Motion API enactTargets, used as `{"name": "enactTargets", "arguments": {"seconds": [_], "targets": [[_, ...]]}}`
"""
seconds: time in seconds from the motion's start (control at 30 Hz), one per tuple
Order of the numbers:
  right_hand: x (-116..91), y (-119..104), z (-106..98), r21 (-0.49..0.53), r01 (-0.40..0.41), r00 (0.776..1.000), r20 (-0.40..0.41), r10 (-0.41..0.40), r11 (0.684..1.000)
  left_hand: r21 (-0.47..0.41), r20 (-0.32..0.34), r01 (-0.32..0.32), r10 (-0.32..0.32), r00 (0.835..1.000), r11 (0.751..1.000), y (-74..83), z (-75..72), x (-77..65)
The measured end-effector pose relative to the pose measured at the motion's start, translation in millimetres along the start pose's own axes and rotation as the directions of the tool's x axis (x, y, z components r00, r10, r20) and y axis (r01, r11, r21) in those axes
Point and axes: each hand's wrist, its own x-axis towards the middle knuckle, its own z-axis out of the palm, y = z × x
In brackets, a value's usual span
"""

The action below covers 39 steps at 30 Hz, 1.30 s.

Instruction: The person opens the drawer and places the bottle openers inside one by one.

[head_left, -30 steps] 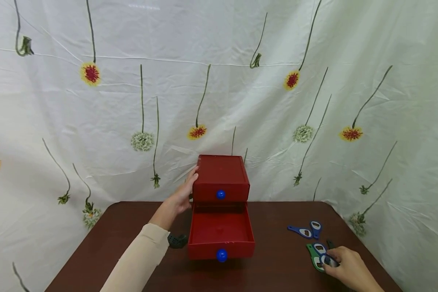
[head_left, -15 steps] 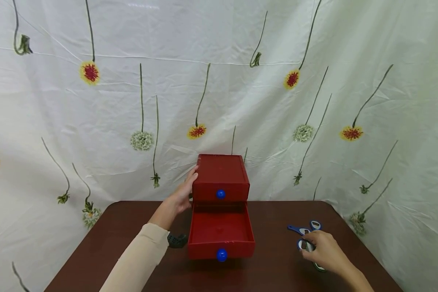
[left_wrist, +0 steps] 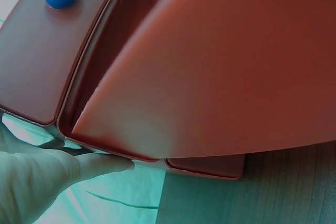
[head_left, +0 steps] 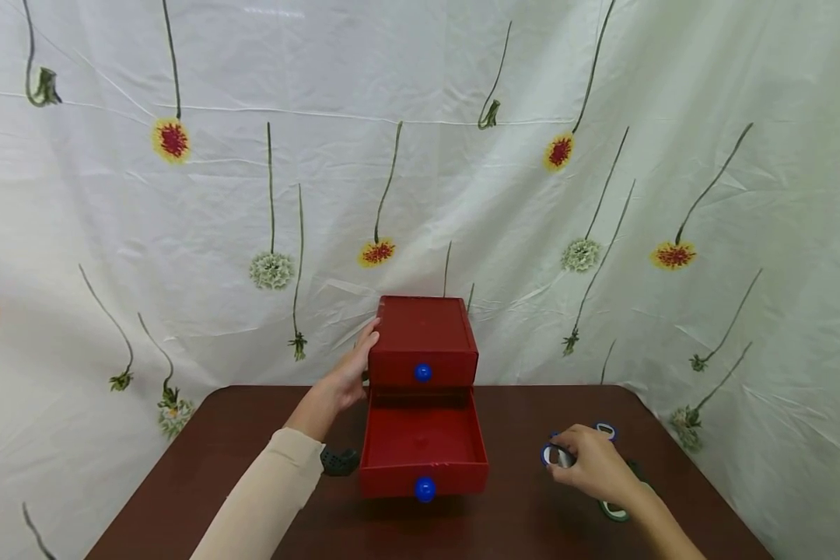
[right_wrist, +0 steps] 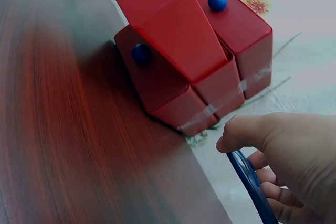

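A small red drawer cabinet (head_left: 427, 323) with round blue knobs stands at the middle of the table; its middle drawer (head_left: 420, 439) is pulled out and holds nothing. My left hand (head_left: 346, 377) rests straight-fingered against the cabinet's left side, and the thumb (left_wrist: 105, 164) lies along that side in the left wrist view. My right hand (head_left: 591, 460), right of the drawer, pinches a blue bottle opener (head_left: 551, 456) between thumb and fingers. In the right wrist view the bottle opener (right_wrist: 251, 184) is seen edge-on. Another blue bottle opener (head_left: 606, 430) lies behind that hand.
A green bottle opener (head_left: 614, 512) lies partly hidden under the right forearm. A dark perforated object (head_left: 340, 463) sits by the left sleeve. Behind the dark brown table (head_left: 525, 513) hangs a white flowered cloth (head_left: 420, 179).
My right hand has picked up the blue bottle opener from the pile at the right and carried it left and away from me, towards the drawer. My left hand stays in place.
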Motion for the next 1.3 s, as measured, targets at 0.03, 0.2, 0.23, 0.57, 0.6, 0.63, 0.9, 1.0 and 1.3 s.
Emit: {"name": "enactTargets", "arguments": {"seconds": [0.03,0.2,0.23,0.57,0.6,0.63,0.9,1.0,1.3], "targets": [[1.9,-1.8,0.2,0.003,0.009,1.0,0.004,-0.009,1.0,0.0,0.002,0.0,0.0,1.0,1.0,0.4,-0.2,-0.2],[10.5,-9.0,0.7,0.014,0.057,0.998,0.018,-0.057,0.998,-0.005,0.012,-0.004,0.004,1.0,1.0,1.4,-1.5,-0.5],[12.2,-10.2,0.8,0.008,0.065,0.998,0.014,-0.065,0.998,-0.005,0.014,-0.004,0.004,1.0,1.0,1.5,-1.5,-0.6],[37.8,-31.0,-5.2,-0.011,0.12,0.992,-0.026,-0.12,0.993,-0.003,0.017,0.002,-0.002,1.0,1.0,3.0,0.1,0.4],[41.5,-34.2,-5.8,-0.013,0.126,0.992,-0.028,-0.127,0.992,-0.003,0.013,0.003,-0.003,1.0,1.0,2.9,-0.3,0.8],[45.0,-37.9,-6.3,-0.014,0.13,0.991,-0.03,-0.131,0.991,0.0,0.016,0.001,-0.001,1.0,1.0,2.6,-1.1,1.5],[71.6,-70.8,-11.8,-0.046,0.144,0.989,-0.013,-0.144,0.989,-0.002,0.021,0.012,-0.011,1.0,1.0,-0.8,-3.0,3.3],[83.5,-84.1,-13.3,-0.024,0.168,0.986,-0.009,-0.168,0.986,0.003,0.024,0.006,-0.006,1.0,1.0,0.4,-2.7,2.1],[114.2,-123.2,-4.0,0.003,0.277,0.96,0.032,-0.277,0.961,-0.004,0.019,0.001,-0.001,1.0,1.0,1.6,-1.4,0.9]]}}
